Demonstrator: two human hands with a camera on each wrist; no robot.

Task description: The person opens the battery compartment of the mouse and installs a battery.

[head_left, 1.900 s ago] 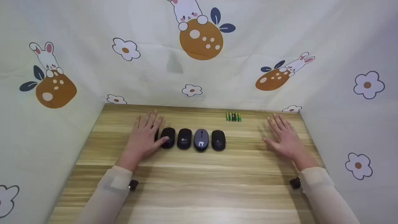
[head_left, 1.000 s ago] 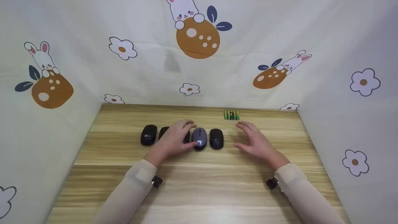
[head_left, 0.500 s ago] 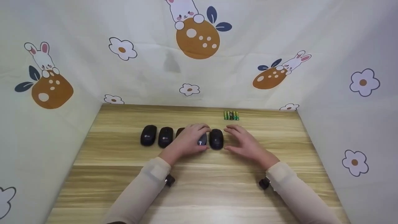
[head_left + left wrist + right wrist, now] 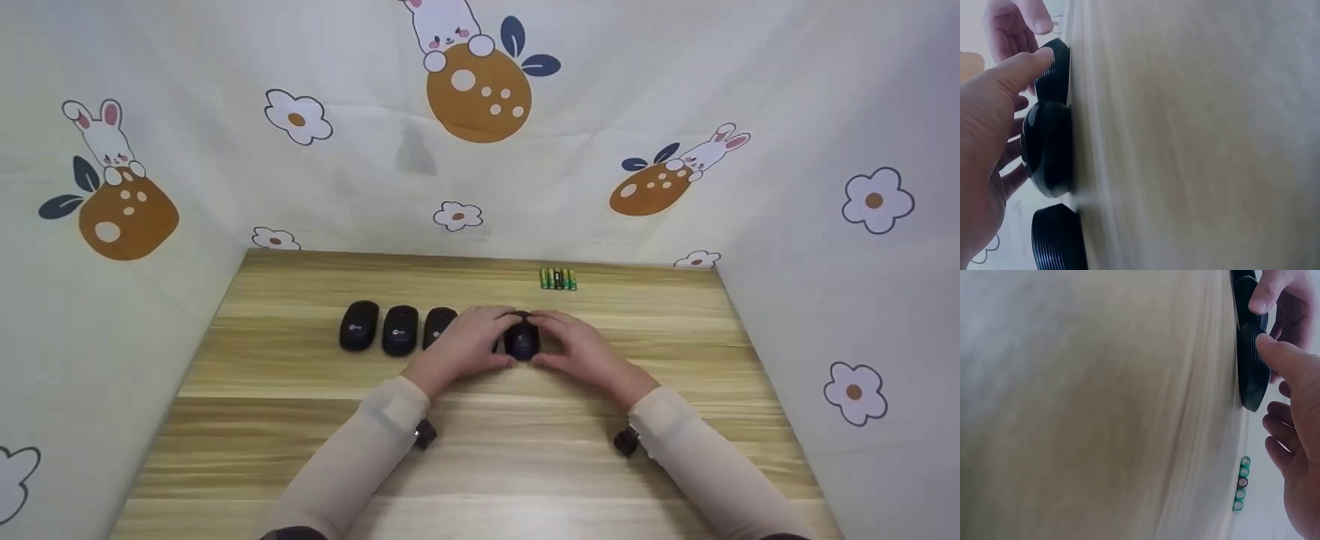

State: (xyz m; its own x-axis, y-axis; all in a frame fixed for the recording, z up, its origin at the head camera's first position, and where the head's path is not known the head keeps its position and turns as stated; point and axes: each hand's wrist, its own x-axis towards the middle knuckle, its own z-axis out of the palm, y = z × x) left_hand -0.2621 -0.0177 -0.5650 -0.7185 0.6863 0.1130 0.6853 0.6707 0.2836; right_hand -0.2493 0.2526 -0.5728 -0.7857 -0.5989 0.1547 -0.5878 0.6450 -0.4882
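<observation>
A row of wireless computer mice lies on the wooden table. Over its right end, my left hand point(image 4: 469, 341) arches across the grey mouse point(image 4: 1047, 149), hiding most of it in the head view. Its thumb and fingertips pinch the rightmost black mouse point(image 4: 522, 339) at its rear and front. From the other side my right hand point(image 4: 585, 349) pinches that same mouse, thumb at the ribbed rear end. The mouse rests on the table between both hands. Farther left are more black mice: a partly covered one point(image 4: 439, 324), a middle one point(image 4: 400, 330) and an outermost one point(image 4: 359, 326).
Several green and dark batteries point(image 4: 559, 279) lie side by side near the table's back edge, beyond the right hand. Printed cloth point(image 4: 360, 195) with rabbits and flowers hangs around the table's point(image 4: 495, 465) back and sides.
Both hands have come inward from the sides. The left passed rightward over the row and the right moved leftward, until they meet at the rightmost mouse. The mice and batteries stay put.
</observation>
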